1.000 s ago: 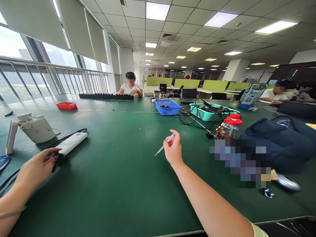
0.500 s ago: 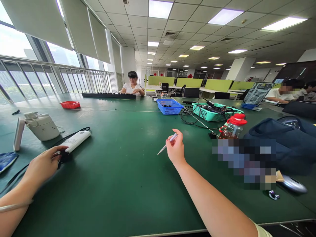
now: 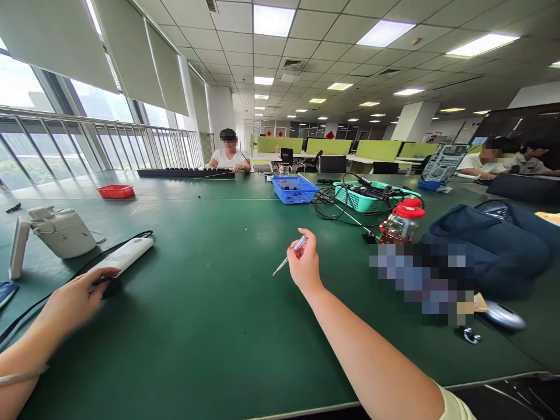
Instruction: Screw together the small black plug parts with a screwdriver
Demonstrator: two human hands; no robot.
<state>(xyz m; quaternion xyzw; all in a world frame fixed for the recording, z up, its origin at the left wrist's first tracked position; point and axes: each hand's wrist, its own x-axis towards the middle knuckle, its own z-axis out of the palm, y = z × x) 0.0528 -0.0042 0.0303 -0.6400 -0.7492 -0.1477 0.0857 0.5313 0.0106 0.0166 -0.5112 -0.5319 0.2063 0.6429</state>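
Note:
My right hand (image 3: 304, 262) is raised over the green table (image 3: 210, 338), its fingers closed around a slim screwdriver (image 3: 290, 255) with a pale, shiny handle. The thin tip points down and left. At the left, my left hand (image 3: 76, 300) is closed on a small black object (image 3: 112, 287), mostly covered by the fingers, so its exact kind is unclear. It sits beside the near end of a white power strip (image 3: 131, 251) with a black cord. A white bottle (image 3: 63, 233) lies behind that hand, next to a propped-up phone (image 3: 18, 248).
A red tray (image 3: 116, 191), a blue basket (image 3: 294, 191) and a green basket (image 3: 356, 201) of cables stand farther back. To the right are a red-lidded jar (image 3: 400, 221), a dark blue bag (image 3: 490, 251) and a silver oval object (image 3: 505, 315). Other people sit at the table's far sides.
The whole view has shifted slightly, so most things appear farther left. My left hand has turned a little over the black object, covering more of it. The right hand keeps its hold on the screwdriver.

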